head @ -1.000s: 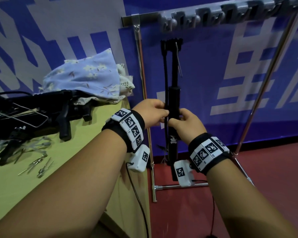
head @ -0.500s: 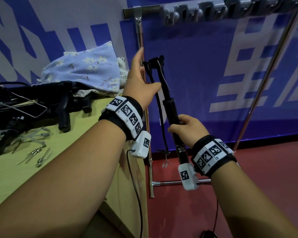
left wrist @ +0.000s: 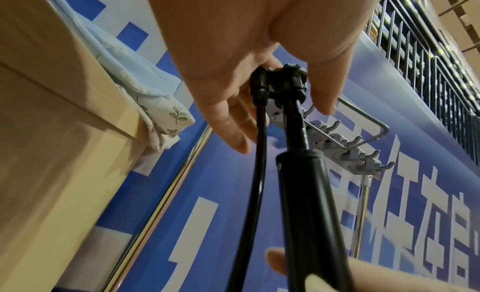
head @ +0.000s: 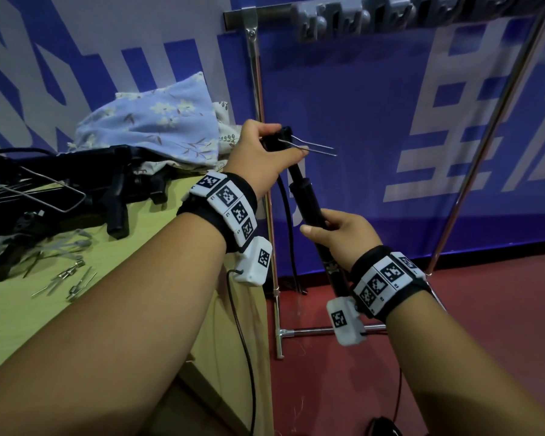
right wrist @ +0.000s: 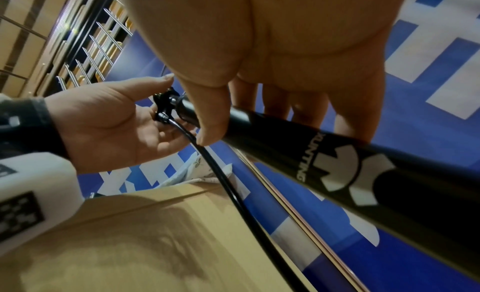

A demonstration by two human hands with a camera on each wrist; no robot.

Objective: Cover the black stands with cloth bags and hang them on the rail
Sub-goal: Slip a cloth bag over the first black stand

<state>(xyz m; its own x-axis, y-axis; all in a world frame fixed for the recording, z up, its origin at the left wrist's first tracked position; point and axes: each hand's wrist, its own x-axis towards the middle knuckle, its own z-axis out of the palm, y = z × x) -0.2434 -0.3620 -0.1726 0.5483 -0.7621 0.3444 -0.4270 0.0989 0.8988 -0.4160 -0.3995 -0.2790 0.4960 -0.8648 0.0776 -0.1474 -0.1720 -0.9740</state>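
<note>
A black stand, a slim tube with a thin cable alongside, leans in the air in front of the rail and its row of grey hooks. My left hand grips the stand's top head, where a wire hook juts out to the right. Lower down, my right hand wraps round the tube, just above a white logo. The stand is bare, with no bag on it. Blue and white floral cloth bags lie heaped on the table's far end.
More black stands with wire hooks lie on the yellow-green table, beside several small metal pins. The rail's chrome upright stands at the table's right edge, a slanted one further right. Red floor lies below, and a blue banner behind.
My left hand left the tube's middle and rose to the stand's top. The stand tipped from upright to leaning left, and its wire hook now points out to the right.
</note>
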